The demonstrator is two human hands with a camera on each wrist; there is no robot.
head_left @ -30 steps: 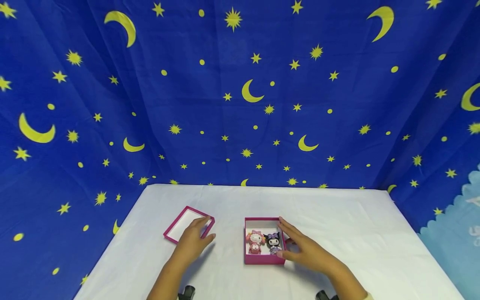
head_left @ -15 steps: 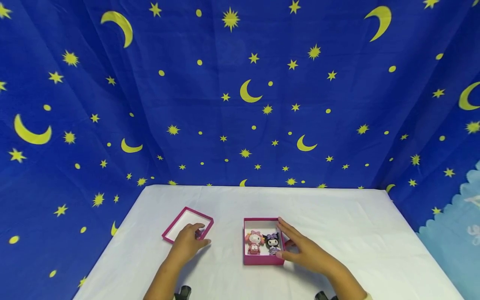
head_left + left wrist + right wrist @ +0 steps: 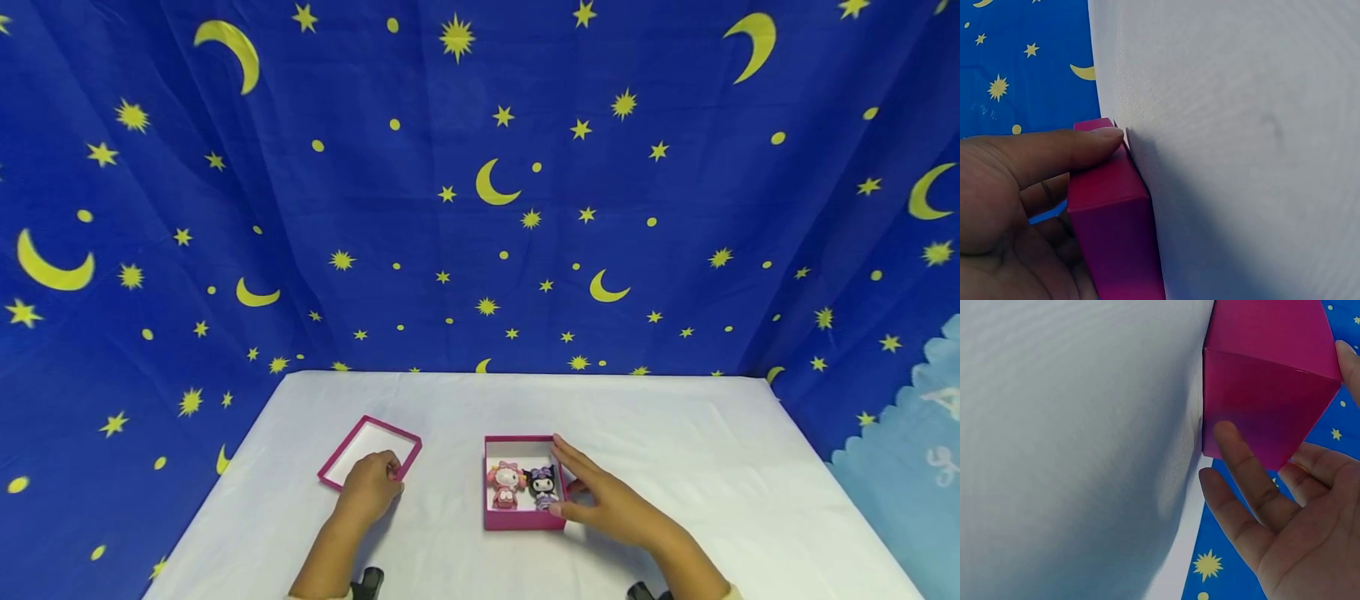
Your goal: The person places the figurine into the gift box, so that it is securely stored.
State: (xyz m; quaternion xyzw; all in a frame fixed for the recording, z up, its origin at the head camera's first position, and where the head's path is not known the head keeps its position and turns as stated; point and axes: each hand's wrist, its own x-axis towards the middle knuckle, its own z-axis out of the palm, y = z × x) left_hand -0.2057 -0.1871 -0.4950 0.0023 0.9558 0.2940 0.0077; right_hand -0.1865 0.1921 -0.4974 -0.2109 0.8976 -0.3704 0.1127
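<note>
My left hand (image 3: pixel 367 487) pinches the near-right side of a box lid (image 3: pixel 326 472), magenta with a white inside, lying inside-up on the cloth. In the left wrist view the thumb lies along the lid's outer wall (image 3: pixel 1113 250), the other fingers curled behind. My right hand (image 3: pixel 618 507) rests against the right side of an open magenta box (image 3: pixel 521 521), thumb at the front corner and fingertips toward the back corner. Inside the box lie two small character figures, a pink-and-white one (image 3: pixel 507 485) and a black-and-purple one (image 3: pixel 543 486). Extended fingers (image 3: pixel 1244 462) touch the box wall in the right wrist view.
White cloth (image 3: pixel 675 433) covers the table. A blue curtain (image 3: pixel 420 225) with yellow moons and stars hangs behind and on both sides, with a light blue panel (image 3: pixel 907 483) at the right. A black wrist mount (image 3: pixel 369 582) shows below the left forearm.
My left hand has drawn back toward its near-right edge, its fingers closing from spread to a pinch on the lid's wall. The right hand stays at the box.
</note>
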